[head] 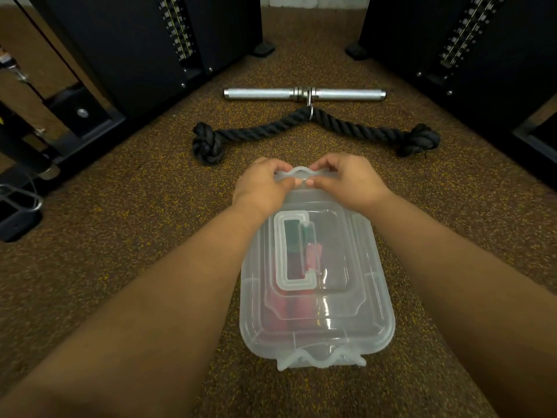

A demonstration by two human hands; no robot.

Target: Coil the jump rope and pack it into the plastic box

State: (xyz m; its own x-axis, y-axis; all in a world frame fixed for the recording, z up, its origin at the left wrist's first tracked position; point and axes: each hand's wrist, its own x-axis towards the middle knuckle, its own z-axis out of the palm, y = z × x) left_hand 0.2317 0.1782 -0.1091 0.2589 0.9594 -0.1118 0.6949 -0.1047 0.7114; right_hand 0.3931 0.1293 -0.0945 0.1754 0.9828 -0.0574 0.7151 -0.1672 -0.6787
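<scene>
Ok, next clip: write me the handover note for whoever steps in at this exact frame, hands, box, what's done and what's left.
Left hand: fingers on the far latch of the plastic box, left side of the clip.
Right hand: fingers on the same latch, right side.
Box sits on the gym floor with its lid on. Red and green shapes show through the clear plastic, presumably the coiled jump rope.
Near latch: cannot tell whether it is snapped.
Done: rope appears packed, lid placed.
Left: finish the far latch, check the near one.
Beyond the box lie a black rope attachment and a steel bar; not part of the job.
</scene>
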